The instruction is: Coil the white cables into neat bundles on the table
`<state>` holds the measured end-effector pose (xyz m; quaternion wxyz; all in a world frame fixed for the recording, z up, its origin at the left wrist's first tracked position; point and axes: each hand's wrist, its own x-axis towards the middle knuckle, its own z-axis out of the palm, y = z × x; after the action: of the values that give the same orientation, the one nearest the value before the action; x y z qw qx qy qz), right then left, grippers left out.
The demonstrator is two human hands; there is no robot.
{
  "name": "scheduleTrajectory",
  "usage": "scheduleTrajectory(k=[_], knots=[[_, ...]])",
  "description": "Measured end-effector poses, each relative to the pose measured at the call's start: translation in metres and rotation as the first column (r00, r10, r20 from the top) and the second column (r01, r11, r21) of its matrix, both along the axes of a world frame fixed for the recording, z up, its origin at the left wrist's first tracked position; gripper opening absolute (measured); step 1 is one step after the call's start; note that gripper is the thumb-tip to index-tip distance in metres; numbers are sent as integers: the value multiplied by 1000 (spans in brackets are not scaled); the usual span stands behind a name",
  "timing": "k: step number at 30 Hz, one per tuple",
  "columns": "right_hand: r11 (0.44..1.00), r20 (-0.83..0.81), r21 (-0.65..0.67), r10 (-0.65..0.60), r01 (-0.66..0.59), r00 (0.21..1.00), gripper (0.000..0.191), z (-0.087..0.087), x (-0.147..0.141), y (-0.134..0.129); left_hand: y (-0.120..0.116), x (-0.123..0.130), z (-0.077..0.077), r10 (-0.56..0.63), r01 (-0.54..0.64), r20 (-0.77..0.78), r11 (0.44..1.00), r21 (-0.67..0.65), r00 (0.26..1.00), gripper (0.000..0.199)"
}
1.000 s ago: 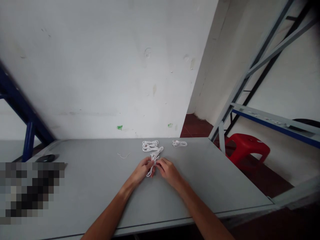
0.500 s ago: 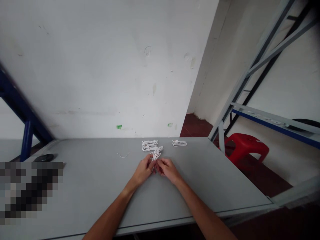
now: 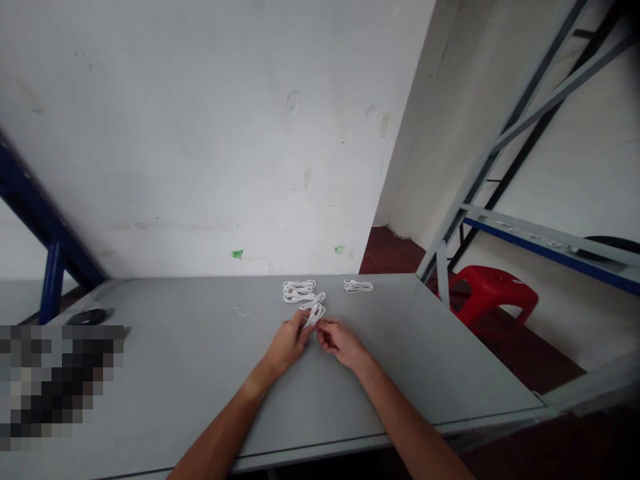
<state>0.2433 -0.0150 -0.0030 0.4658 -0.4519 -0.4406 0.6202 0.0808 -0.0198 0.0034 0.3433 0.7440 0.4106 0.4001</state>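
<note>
A looped white cable (image 3: 313, 311) is gripped at its near end by my left hand (image 3: 290, 340), thumb and fingers closed round it. My right hand (image 3: 339, 341) is curled, its fingertips pinched together beside the lower right edge of that cable. What those fingertips hold is too small to tell. Just beyond the held cable lies a group of coiled white cables (image 3: 299, 291), close to or touching it. Another coiled white cable (image 3: 359, 286) rests apart, to the right near the back edge.
A thin white strand (image 3: 245, 312) lies left of my hands on the grey table (image 3: 200, 387). A black rounded object (image 3: 87, 317) sits at the far left, above a pixelated patch. The white wall (image 3: 225, 133) borders the table's back; a red stool (image 3: 493, 293) stands beyond its right side.
My right hand has drawn slightly right, opening a small gap between the hands. The held cable's loops look more spread, while my left hand keeps its grip.
</note>
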Motion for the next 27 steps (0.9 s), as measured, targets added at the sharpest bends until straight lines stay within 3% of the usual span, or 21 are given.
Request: scheduleTrajectory(k=[3, 8, 13, 18, 23, 25, 27], knots=[[1000, 21, -22, 12, -12, 1000, 39, 1, -1, 3, 13, -5, -3, 69, -69, -2, 997, 15, 998, 23], [985, 0, -14, -171, 171, 985, 48, 0, 4, 14, 53, -11, -5, 276, -265, -68, 954, 138, 959, 19], [984, -31, 2, -177, 178, 984, 55, -4, 7, 17, 80, -9, -16, 308, -248, -193, 926, 285, 932, 22], [987, -11, 30, -161, 161, 987, 54, -4, 7, 16, 83, -12, -26, 336, -239, -284, 915, 326, 898, 26], [986, 60, 70, -154, 149, 986, 54, -5, 8, 18, 76, -17, -26, 324, -208, -310, 912, 354, 894, 31], [965, 151, 183, -217, 188, 965, 51, -7, 12, 19, 70, -21, -25, 319, -195, -297, 904, 381, 900, 36], [905, 265, 367, -325, 216, 908, 45, -9, 18, 18, 60, -26, -23, 335, -204, -287, 892, 403, 897, 43]])
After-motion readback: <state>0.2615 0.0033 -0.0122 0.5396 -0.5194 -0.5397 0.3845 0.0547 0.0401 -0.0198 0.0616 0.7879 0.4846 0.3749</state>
